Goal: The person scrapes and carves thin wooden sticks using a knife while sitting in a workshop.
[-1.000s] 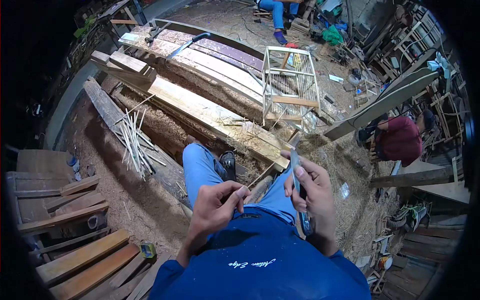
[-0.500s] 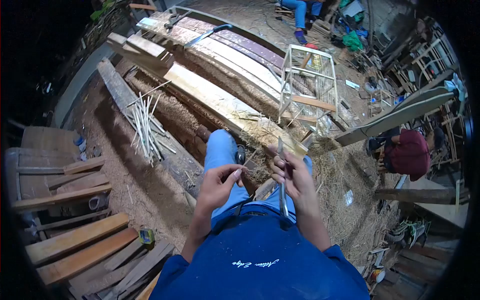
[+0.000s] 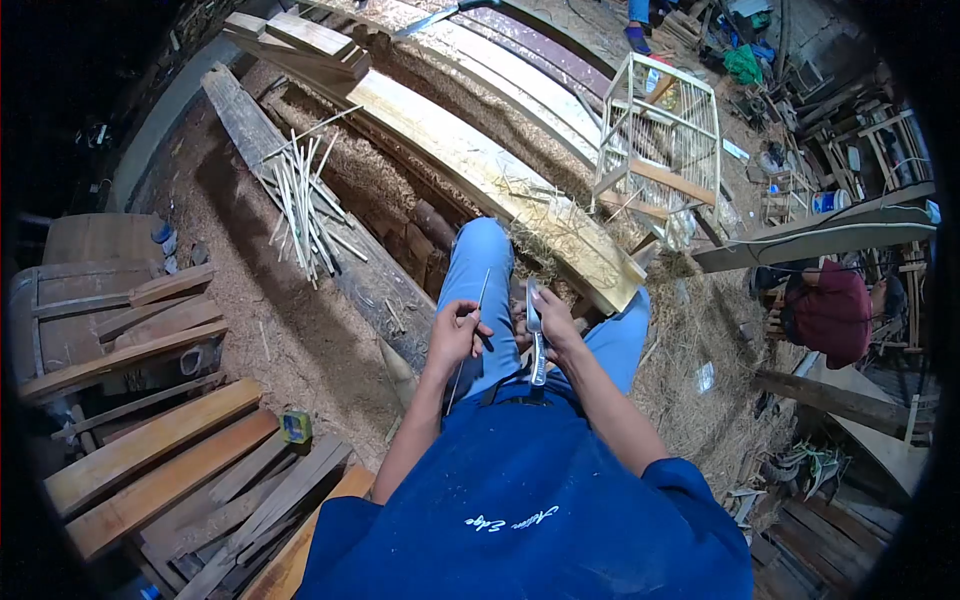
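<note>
My left hand [image 3: 455,334] is closed around a thin stick [image 3: 484,290], which slants up past the fingers and down toward my forearm. In my right hand [image 3: 556,320] is a knife [image 3: 534,307] with a shiny metal handle, held upright over my lap. Hand and knife are a short way right of the stick, apart from it. Both hands are above my thighs, in front of my blue shirt. A pile of thin pale sticks [image 3: 298,205] lies on a weathered plank [image 3: 365,285] ahead and to the left.
A long pale beam [image 3: 460,160] runs ahead of my knees, with fine shavings on its near end. Beyond it stands a slatted wooden cage [image 3: 660,135]. Boards [image 3: 160,440] lie at left beside a yellow tape measure [image 3: 296,427]. A person in maroon [image 3: 832,315] is at right.
My left hand has turned, and the thin stick now shows lengthwise in it. The knife has moved left and lower, closer to my belt. The view has shifted slightly.
</note>
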### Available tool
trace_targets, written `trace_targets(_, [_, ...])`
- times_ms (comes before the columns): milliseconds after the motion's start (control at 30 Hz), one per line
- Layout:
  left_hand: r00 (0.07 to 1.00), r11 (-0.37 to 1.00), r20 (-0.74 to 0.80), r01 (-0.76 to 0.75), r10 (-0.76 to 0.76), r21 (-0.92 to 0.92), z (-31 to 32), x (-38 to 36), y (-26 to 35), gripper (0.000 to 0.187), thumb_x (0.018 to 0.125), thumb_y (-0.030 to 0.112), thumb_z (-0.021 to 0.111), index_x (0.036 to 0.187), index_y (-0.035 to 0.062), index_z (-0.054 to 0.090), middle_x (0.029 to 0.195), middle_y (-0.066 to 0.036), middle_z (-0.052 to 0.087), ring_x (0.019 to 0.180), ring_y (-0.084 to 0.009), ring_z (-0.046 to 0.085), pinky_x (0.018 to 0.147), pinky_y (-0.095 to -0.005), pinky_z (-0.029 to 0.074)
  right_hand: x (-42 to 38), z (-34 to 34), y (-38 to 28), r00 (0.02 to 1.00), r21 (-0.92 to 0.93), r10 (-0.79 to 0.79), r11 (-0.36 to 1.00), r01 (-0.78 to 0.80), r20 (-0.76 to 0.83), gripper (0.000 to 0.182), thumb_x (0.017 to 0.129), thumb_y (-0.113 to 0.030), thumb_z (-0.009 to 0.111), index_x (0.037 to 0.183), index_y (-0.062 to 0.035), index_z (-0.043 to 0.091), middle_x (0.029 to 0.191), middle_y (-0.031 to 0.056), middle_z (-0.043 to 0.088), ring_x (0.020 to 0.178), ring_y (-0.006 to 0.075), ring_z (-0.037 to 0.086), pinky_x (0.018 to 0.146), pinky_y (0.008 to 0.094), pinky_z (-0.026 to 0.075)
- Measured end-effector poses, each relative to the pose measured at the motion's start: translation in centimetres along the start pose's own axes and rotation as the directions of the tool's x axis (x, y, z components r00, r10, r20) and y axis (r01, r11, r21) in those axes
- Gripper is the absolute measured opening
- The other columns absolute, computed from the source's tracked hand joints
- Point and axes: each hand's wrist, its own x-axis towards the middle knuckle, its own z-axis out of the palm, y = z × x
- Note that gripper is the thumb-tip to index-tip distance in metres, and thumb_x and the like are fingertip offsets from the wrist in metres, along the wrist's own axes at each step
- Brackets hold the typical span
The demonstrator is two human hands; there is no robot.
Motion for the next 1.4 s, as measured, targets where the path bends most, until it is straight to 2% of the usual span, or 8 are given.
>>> trace_targets(200, [1.0, 1.0, -0.02, -0.01, 0.009, -0.02, -0.4, 0.4, 0.2, 0.022, 0.104, 0.013, 0.055, 0.121, 0.0002, 0.05, 0.074, -0.016, 0.07, 0.04, -0.0112, 0.054, 0.034, -0.0252, 0.039, 2.8, 0.5, 2.8, 0.998, -0.22, -0.046, 0.975, 0.039, -0.03, 0.044, 0.111, -0.027, 0.042, 0.155, -0.026, 0.043, 0.092, 0.0038, 0.058, 0.055, 0.0088, 0.052, 0.04, 0.0216, 0.036])
trace_targets(267, [0.999, 0.999, -0.03, -0.019, 0.018, -0.027, -0.6, 0.8, 0.1, 0.021, 0.104, 0.014, 0.055, 0.119, 0.0006, 0.05, 0.073, -0.015, 0.07, 0.039, -0.0108, 0.052, 0.034, -0.0253, 0.038, 3.3, 0.9, 3.4, 0.997, -0.281, -0.082, 0.957, 0.079, 0.001, 0.039, 0.109, -0.023, 0.047, 0.147, -0.0218, 0.054, 0.094, 0.0034, 0.059, 0.062, 0.0116, 0.055, 0.049, 0.0259, 0.044])
trace_targets(333, [0.999, 0.998, -0.028, -0.023, 0.022, -0.065, -1.1, 1.8, -0.8, 0.021, 0.104, 0.017, 0.057, 0.117, 0.0029, 0.051, 0.074, -0.015, 0.07, 0.039, -0.0103, 0.051, 0.033, -0.025, 0.034, 3.9, 1.9, 3.5, 0.742, -0.604, -0.616, 0.495, 0.625, 0.263, 0.037, 0.104, -0.016, 0.054, 0.139, -0.0178, 0.063, 0.094, 0.0055, 0.06, 0.074, 0.0157, 0.058, 0.065, 0.0309, 0.051])
trace_targets(500, [0.999, 0.998, -0.033, -0.016, 0.014, -0.059, -1.7, 2.5, -0.4, 0.019, 0.104, 0.019, 0.057, 0.115, 0.0032, 0.053, 0.073, -0.015, 0.07, 0.037, -0.0092, 0.048, 0.032, -0.0243, 0.033, 4.5, 3.3, 3.0, 0.768, -0.72, -0.637, 0.499, 0.482, 0.072, 0.019, 0.102, -0.017, 0.053, 0.106, -0.0034, 0.066, 0.095, 0.0168, 0.068, 0.093, 0.0312, 0.068, 0.078, 0.0412, 0.051])
trace_targets(633, [1.0, 0.996, -0.02, -0.019, 0.018, -0.083, -2.5, 2.7, -0.9, 0.019, 0.104, 0.019, 0.056, 0.114, 0.0028, 0.054, 0.071, -0.015, 0.069, 0.036, -0.0091, 0.047, 0.031, -0.0242, 0.032, 4.9, 4.2, 3.1, 0.804, -0.794, -0.594, 0.504, 0.339, -0.034, 0.035, 0.109, -0.035, 0.043, 0.11, -0.0039, 0.059, 0.095, 0.0189, 0.066, 0.092, 0.038, 0.065, 0.081, 0.0477, 0.048])
trace_targets(867, [1.0, 0.995, -0.027, -0.015, 0.013, -0.102, -2.9, 2.4, -0.6, 0.018, 0.104, 0.019, 0.056, 0.111, 0.0022, 0.053, 0.07, -0.015, 0.069, 0.036, -0.009, 0.047, 0.031, -0.0242, 0.031, 5.6, 5.6, 4.1, 0.742, -0.655, -0.668, 0.587, 0.476, -0.058, 0.033, 0.109, -0.031, 0.044, 0.123, -0.005, 0.058, 0.107, 0.0209, 0.059, 0.094, 0.0342, 0.06, 0.086, 0.0433, 0.047])
trace_targets(1167, [0.999, 0.994, -0.022, -0.03, 0.028, -0.11, -3.5, 2.4, -0.8, 0.019, 0.103, 0.018, 0.058, 0.114, 0.0033, 0.052, 0.069, -0.013, 0.068, 0.037, -0.0086, 0.047, 0.032, -0.0238, 0.03, 5.3, 5.7, 4.8, 0.652, -0.857, -0.723, 0.167, 0.487, 0.229, 0.041, 0.101, -0.018, 0.057, 0.141, -0.0139, 0.06, 0.102, 0.0162, 0.056, 0.096, 0.0327, 0.059, 0.089, 0.0419, 0.048])
trace_targets(1400, [1.0, 0.99, -0.01, -0.013, 0.012, -0.139, -3.9, 2.1, -0.6, 0.02, 0.103, 0.02, 0.06, 0.113, 0.0041, 0.053, 0.069, -0.013, 0.068, 0.037, -0.0085, 0.047, 0.032, -0.0229, 0.031, 4.0, 6.8, 4.2, 0.662, -0.757, -0.726, 0.325, 0.568, 0.186, 0.021, 0.083, -0.009, 0.078, 0.102, -0.0028, 0.071, 0.092, 0.0124, 0.062, 0.084, 0.0271, 0.065, 0.074, 0.0359, 0.052])
